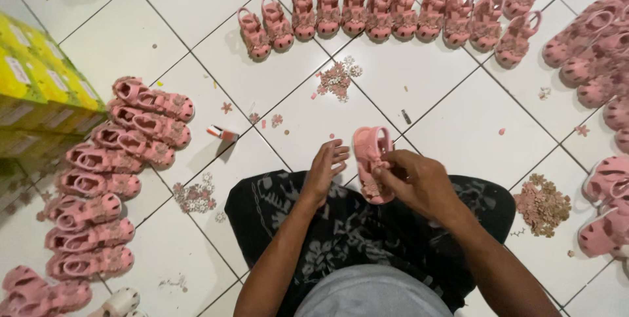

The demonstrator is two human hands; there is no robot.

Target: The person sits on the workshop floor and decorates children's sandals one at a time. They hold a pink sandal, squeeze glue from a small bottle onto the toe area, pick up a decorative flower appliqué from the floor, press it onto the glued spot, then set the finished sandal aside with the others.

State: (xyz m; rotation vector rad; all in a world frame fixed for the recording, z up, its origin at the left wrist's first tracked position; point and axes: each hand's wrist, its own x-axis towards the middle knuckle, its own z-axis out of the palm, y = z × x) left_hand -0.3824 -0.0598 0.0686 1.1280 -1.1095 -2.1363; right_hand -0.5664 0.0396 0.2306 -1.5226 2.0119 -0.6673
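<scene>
- Fingers of the right hand (411, 183) pinch the pink sandal (372, 160) at its front, closed on it; the sandal sits above the lap, toe toward the person.
- Left hand (325, 169) hovers just beside the sandal, fingers loosely spread, holding nothing that shows.
- Step in hand, as I judge it: fitting a small flower trim to the sandal's front; pressing it home would call for a steady pinch and a bracing left hand.
- Flower pieces (542, 204) lie heaped on the tile to the right; more (337, 80) lie ahead.
- Finished sandals (386, 12) stand in a row beyond.
</scene>
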